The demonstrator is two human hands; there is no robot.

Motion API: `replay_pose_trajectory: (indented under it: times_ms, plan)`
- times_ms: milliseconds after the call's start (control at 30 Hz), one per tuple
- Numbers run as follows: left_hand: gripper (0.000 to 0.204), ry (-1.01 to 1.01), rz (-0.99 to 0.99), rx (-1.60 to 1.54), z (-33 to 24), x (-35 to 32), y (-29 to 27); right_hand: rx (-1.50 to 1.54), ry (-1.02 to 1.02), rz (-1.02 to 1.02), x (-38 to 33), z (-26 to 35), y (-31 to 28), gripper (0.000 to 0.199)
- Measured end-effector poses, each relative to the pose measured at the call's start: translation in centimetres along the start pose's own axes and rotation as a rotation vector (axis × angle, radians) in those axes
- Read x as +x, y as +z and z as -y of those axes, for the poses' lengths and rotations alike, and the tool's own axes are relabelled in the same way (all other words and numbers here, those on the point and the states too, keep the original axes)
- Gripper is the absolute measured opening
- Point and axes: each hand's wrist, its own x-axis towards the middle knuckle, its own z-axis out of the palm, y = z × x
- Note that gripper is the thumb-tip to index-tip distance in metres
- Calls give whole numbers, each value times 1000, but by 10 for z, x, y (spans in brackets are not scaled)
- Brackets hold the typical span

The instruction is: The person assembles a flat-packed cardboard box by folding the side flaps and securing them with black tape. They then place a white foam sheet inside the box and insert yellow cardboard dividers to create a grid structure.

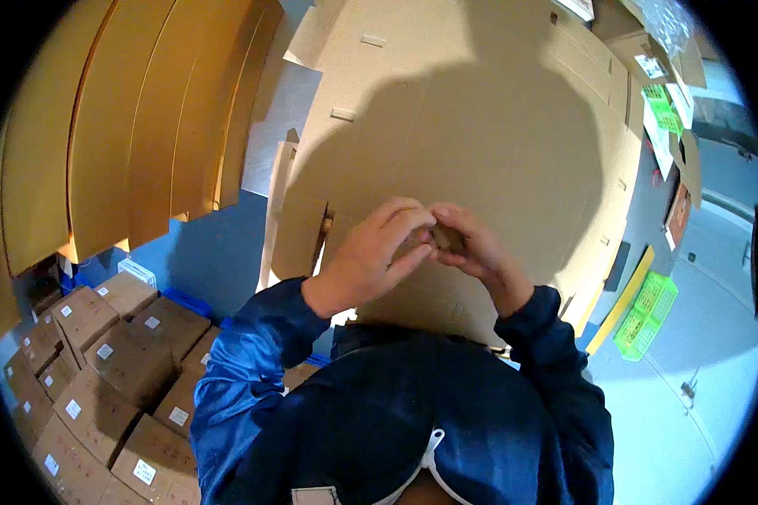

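Note:
My left hand (370,254) and my right hand (480,254) meet over the near part of a large flat cardboard sheet (463,126). Thumbs and fingers on both are bent into a pinch, and the fingertips come together. Whatever lies between them, if anything, is too small and hidden to make out. Slots and fold lines run along the sheet's left and right sides, and a raised flap (278,210) stands at its left edge. My shadow covers much of its middle.
Tall cardboard panels (152,109) stand at the left. Below them are stacked small brown boxes (135,353) with white labels. At the right lie a green plastic basket (646,316), a yellow strip (621,300) and another green basket (664,108). Clear plastic wrap (669,25) sits at the far right.

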Motion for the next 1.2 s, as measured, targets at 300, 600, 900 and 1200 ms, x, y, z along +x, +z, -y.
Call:
replay_pose_trajectory:
  times_ms: [300, 600, 900, 1200]
  plan:
    - [25, -785, 57, -99, 21, -181, 21, -109, -115, -496, -107, -78, -61, 20]
    - [52, -774, 67, 76, 33, -190, 60, -239, -162, -537, -119, -140, -85, 19]
    - [15, -713, -251, -23, 66, -194, 66, -378, -109, -409, -114, -140, -94, 21]
    - [15, -685, -527, -1368, 40, -200, 102, -343, -139, -307, -119, -135, -96, 21]
